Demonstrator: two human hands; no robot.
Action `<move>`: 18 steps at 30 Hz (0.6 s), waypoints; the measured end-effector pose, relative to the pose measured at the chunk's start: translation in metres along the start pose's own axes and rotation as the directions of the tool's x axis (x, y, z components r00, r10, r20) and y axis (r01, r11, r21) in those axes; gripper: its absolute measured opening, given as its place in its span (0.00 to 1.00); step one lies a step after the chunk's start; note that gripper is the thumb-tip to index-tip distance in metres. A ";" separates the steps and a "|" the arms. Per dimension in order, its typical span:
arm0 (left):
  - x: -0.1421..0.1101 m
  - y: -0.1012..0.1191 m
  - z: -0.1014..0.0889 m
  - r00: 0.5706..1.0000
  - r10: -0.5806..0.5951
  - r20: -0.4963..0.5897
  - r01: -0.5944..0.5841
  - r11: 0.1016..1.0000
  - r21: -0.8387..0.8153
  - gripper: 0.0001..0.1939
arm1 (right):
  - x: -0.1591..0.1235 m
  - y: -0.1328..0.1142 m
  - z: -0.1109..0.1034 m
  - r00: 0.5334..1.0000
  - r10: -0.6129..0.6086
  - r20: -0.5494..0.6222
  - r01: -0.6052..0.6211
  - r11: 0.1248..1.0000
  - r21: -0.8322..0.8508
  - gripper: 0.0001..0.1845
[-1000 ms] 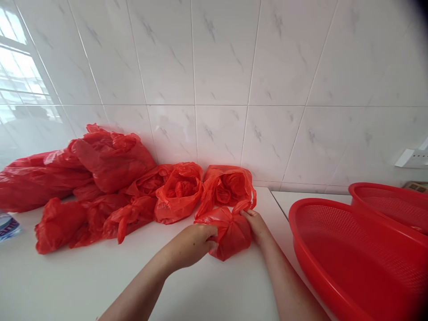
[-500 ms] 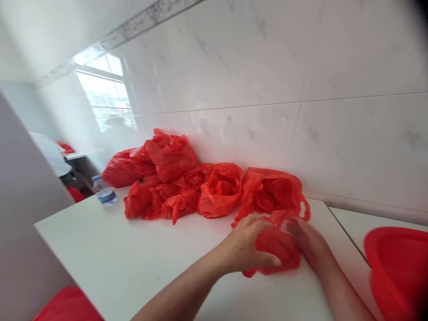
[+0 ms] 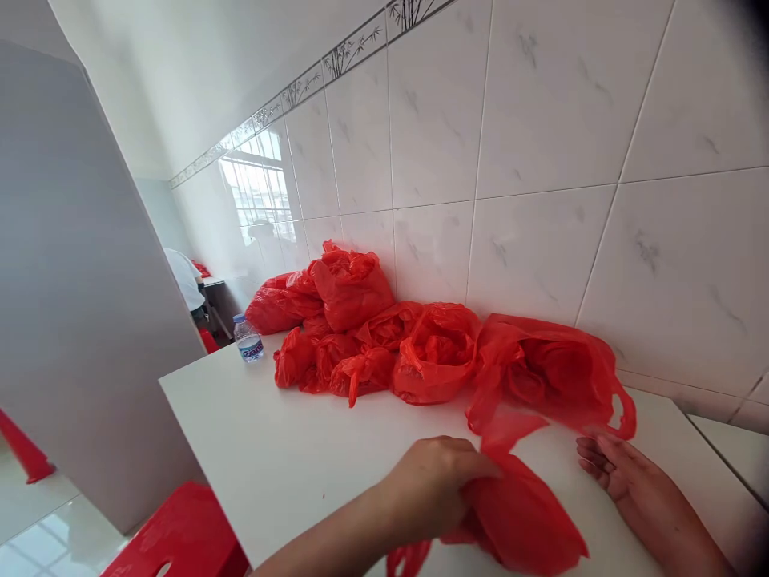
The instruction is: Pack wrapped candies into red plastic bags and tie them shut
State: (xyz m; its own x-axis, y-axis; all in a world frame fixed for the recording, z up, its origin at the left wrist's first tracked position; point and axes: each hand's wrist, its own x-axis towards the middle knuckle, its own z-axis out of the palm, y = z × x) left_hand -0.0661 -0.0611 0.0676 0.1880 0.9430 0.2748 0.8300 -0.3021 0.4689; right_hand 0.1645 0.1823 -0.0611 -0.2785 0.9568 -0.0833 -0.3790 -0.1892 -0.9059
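My left hand (image 3: 441, 485) is closed on a red plastic bag (image 3: 522, 513) at the table's near side. The bag hangs crumpled and partly blurred, with a loose handle end showing below my wrist. My right hand (image 3: 628, 477) is to its right, palm turned inward and fingers loosely curled but apart. Its fingertips are close to the edge of a larger, open-mouthed red bag (image 3: 546, 365) by the wall; whether they touch it I cannot tell. More red plastic is bunched inside that larger bag.
Several stuffed red bags (image 3: 354, 296) line the wall on the white table (image 3: 288, 449), with a water bottle (image 3: 247, 338) at their left. A red stool (image 3: 180, 533) stands by the table's left edge, near a grey partition (image 3: 90, 264). Farther back, a person (image 3: 183, 276) is partly visible.
My view has swung left, so the red basin at the right is out of sight. My left hand has gripped the small bag and pulled it nearer; my right hand has come away from it.
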 end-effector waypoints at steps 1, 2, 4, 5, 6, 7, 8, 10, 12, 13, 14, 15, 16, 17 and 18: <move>-0.010 -0.001 -0.014 0.999 -0.047 -0.014 0.047 0.999 0.000 0.26 | 0.000 0.000 0.001 1.000 -0.004 -0.008 0.004 1.000 -0.006 0.18; -0.021 -0.003 -0.029 0.996 -0.089 -0.020 0.089 0.996 -0.003 0.28 | 0.000 0.000 0.002 1.000 -0.004 -0.014 0.004 1.000 -0.011 0.18; -0.041 -0.011 -0.056 0.984 -0.173 -0.033 0.174 0.985 0.008 0.30 | 0.000 0.000 0.004 1.000 0.002 -0.025 -0.002 1.000 -0.016 0.19; -0.050 -0.017 -0.068 0.973 -0.224 -0.052 0.226 0.974 0.030 0.29 | -0.001 -0.001 0.006 1.000 0.005 -0.031 -0.006 1.000 -0.016 0.19; -0.059 -0.024 -0.080 0.958 -0.273 -0.085 0.278 0.959 0.060 0.29 | -0.001 -0.001 0.007 0.999 0.009 -0.034 -0.010 1.000 -0.017 0.19; -0.067 -0.033 -0.091 0.939 -0.321 -0.124 0.333 0.938 0.097 0.28 | -0.002 -0.001 0.008 0.999 0.010 -0.035 -0.011 1.000 -0.019 0.18; -0.074 -0.042 -0.100 0.920 -0.359 -0.161 0.381 0.914 0.139 0.26 | -0.002 -0.001 0.009 0.999 0.005 -0.037 -0.006 1.000 -0.019 0.18; -0.085 -0.061 -0.115 0.862 -0.428 -0.271 0.490 0.840 0.233 0.26 | -0.003 0.000 0.009 0.999 -0.016 -0.040 0.015 1.000 -0.022 0.18; -0.094 -0.078 -0.122 0.786 -0.486 -0.382 0.605 0.729 0.319 0.27 | -0.004 0.000 0.010 0.999 -0.036 -0.038 0.034 0.999 -0.037 0.18; -0.096 -0.085 -0.122 0.750 -0.512 -0.419 0.653 0.675 0.344 0.28 | -0.004 0.000 0.010 0.999 -0.041 -0.035 0.039 0.998 -0.048 0.19; -0.098 -0.090 -0.121 0.724 -0.532 -0.438 0.684 0.635 0.359 0.31 | -0.005 0.000 0.011 0.999 -0.042 -0.031 0.041 0.997 -0.059 0.20; -0.098 -0.094 -0.117 0.714 -0.543 -0.442 0.696 0.620 0.363 0.33 | -0.007 -0.001 0.012 0.999 -0.041 -0.027 0.039 0.997 -0.067 0.20; -0.096 -0.096 -0.113 0.720 -0.542 -0.434 0.689 0.630 0.358 0.35 | -0.008 -0.002 0.013 0.999 -0.040 -0.027 0.038 0.997 -0.070 0.21; -0.093 -0.096 -0.108 0.742 -0.526 -0.415 0.664 0.663 0.347 0.34 | -0.009 -0.003 0.015 0.999 -0.042 -0.030 0.040 0.997 -0.070 0.22; -0.089 -0.094 -0.103 0.774 -0.499 -0.391 0.623 0.709 0.330 0.33 | -0.010 -0.004 0.016 0.998 -0.046 -0.034 0.044 0.997 -0.070 0.23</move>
State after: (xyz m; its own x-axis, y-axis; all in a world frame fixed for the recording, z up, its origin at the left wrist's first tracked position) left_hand -0.2144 -0.1308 0.0854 -0.4736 0.8255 0.3068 0.8788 0.4199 0.2268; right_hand 0.1546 0.1696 -0.0500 -0.2309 0.9714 -0.0552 -0.3283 -0.1312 -0.9354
